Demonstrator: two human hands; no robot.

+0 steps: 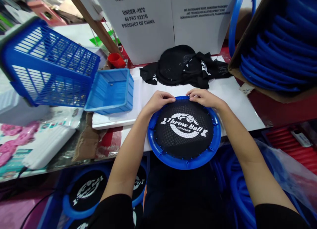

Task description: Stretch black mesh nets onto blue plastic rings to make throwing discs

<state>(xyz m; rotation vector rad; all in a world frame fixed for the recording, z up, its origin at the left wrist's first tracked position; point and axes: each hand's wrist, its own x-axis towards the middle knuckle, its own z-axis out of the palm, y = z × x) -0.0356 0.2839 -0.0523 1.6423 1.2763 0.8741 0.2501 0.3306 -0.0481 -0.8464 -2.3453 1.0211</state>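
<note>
The round blue plastic ring with black mesh is over the near edge of the white tabletop. The bare left hand pinches its rim near 11 o'clock, the bare right hand near 1. Behind, crumpled black cloths hide each other at 12; a brown cardboard box at 2 is cut off.

Hoop before fabric pile; tray left, basket left of tray; rings in carton right.

Two hands, one hand-held disc, one tilted blue basket, one light-blue tray
</note>
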